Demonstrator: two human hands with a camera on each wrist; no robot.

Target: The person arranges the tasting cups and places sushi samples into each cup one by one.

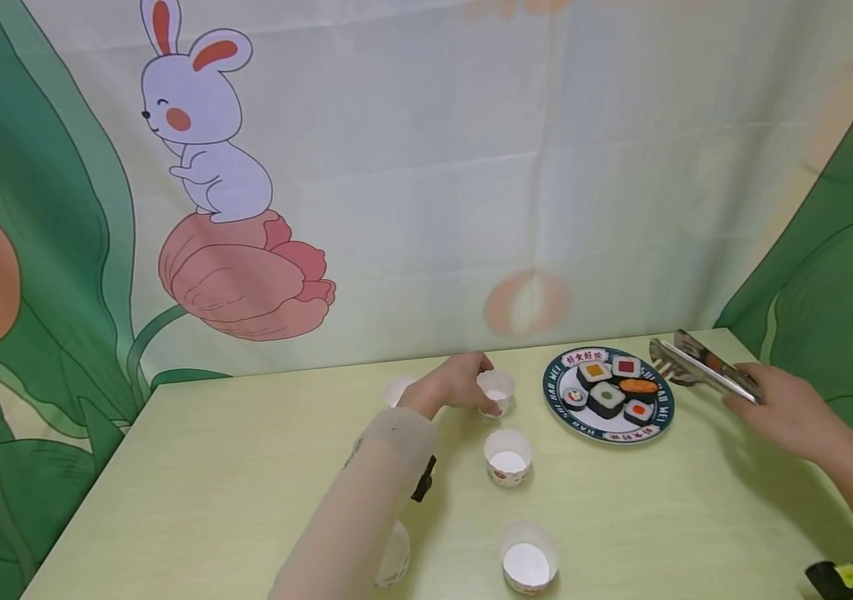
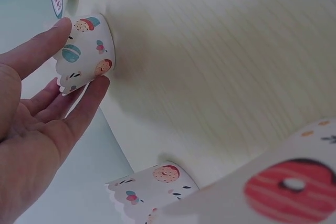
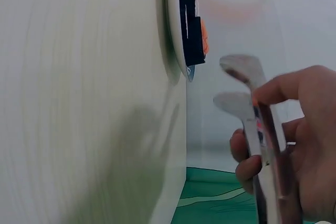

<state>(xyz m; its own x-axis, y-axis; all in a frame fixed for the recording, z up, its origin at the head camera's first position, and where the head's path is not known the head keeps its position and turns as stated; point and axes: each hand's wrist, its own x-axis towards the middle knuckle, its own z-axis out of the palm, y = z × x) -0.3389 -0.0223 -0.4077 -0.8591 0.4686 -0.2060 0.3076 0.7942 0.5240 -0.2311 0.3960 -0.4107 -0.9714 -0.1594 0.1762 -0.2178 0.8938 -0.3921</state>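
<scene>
My left hand (image 1: 450,385) grips a white paper baking cup (image 2: 89,51) printed with small sweets, thumb on one side and fingers on the other; it stands on the table at the back. My right hand (image 1: 790,410) holds metal tongs (image 3: 262,145) above the table, their ends apart with nothing between them. Left of the tongs lies a round plate (image 1: 555,410) with a dark patterned rim, bearing several sushi pieces (image 1: 606,398), one topped with orange (image 3: 205,36).
More paper cups stand on the pale table (image 1: 208,483): one cup (image 1: 509,458) in the middle, another cup (image 1: 529,562) near the front, a third cup (image 1: 396,554) partly behind my left sleeve, and one (image 1: 397,390) beyond my left wrist. A printed curtain (image 1: 411,167) hangs behind.
</scene>
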